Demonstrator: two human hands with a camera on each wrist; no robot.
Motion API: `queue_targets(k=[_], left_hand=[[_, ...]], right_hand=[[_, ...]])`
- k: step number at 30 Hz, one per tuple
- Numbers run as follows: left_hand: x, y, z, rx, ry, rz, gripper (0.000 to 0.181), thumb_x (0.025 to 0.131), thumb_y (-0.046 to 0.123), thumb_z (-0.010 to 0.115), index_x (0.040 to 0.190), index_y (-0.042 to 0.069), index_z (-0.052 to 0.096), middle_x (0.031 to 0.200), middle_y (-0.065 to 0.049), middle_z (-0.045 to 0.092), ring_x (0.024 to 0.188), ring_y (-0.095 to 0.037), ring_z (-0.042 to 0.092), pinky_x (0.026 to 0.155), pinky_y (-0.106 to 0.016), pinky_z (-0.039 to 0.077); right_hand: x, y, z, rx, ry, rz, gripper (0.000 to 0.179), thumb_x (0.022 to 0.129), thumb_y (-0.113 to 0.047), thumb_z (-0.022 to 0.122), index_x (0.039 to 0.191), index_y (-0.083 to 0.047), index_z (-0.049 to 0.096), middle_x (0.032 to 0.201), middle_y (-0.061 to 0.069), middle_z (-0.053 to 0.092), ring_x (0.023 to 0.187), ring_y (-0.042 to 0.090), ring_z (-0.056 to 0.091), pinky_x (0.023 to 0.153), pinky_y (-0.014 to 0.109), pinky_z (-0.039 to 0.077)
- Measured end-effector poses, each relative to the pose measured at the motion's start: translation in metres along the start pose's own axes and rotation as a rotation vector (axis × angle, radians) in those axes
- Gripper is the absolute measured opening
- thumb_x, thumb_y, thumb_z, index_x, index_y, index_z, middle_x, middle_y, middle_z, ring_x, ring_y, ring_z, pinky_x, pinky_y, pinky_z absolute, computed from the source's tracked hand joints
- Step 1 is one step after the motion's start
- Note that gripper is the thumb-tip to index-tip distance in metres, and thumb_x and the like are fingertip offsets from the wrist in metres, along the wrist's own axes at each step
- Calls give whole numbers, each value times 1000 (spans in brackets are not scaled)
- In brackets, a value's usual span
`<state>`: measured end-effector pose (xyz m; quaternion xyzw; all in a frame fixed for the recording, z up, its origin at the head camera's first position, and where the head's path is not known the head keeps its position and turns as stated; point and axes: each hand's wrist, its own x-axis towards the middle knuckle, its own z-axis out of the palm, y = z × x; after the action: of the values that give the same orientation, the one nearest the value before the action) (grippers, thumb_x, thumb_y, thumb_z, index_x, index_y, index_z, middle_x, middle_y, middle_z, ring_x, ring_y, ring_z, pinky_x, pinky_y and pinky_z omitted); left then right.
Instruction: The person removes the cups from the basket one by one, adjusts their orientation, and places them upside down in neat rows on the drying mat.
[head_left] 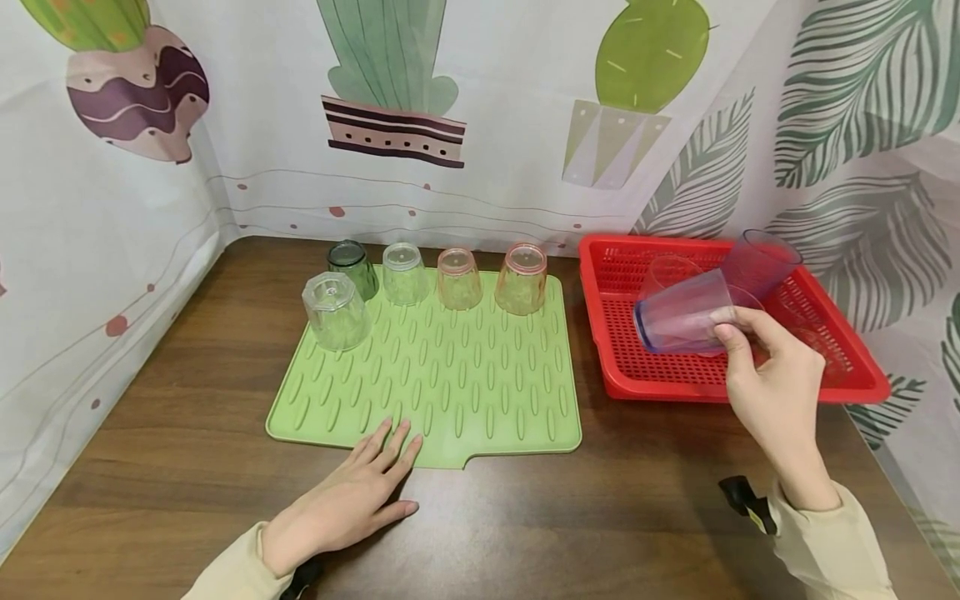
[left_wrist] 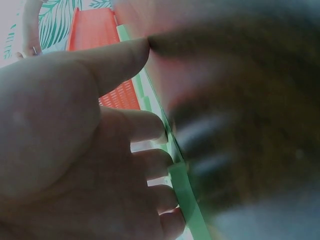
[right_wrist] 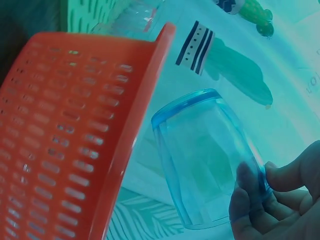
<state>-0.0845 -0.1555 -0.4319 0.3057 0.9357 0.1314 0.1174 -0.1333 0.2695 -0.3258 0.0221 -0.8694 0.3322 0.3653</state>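
Observation:
My right hand (head_left: 776, 379) pinches a clear bluish-purple cup (head_left: 684, 315) by its rim, thumb on one side and fingers on the other. The cup is tilted on its side over the red basket (head_left: 618, 385), its base pointing left. In the right wrist view the same cup (right_wrist: 200, 160) shows beyond the basket's wall. My left hand (head_left: 352, 496) lies with fingers extended, fingertips on the front edge of the green drying mat (head_left: 450, 400) and thumb out over the table. Its fingers (left_wrist: 150, 162) line the mat's edge in the left wrist view.
Upside-down glasses stand on the mat: a dark green one (head_left: 363, 275), a clear one (head_left: 405, 279), two pinkish ones (head_left: 459, 283) (head_left: 522, 283), and a clear faceted one (head_left: 335, 315) at front left. The basket also holds a purple cup (head_left: 761, 262) and other clear glasses. A patterned cloth hangs behind.

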Motion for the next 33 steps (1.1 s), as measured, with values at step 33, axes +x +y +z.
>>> queue_targets(k=[33], left_hand=[[13,10,-24,45,-7,-29,56,97,39,55,141,5,50,145,-24,46,135,-45,41,111,-61,30]], right_hand=[[-9,-19,7,390,-112,166,18,88,5,63,105,8,69,87,-18,70,74,2,63,74,9,52]])
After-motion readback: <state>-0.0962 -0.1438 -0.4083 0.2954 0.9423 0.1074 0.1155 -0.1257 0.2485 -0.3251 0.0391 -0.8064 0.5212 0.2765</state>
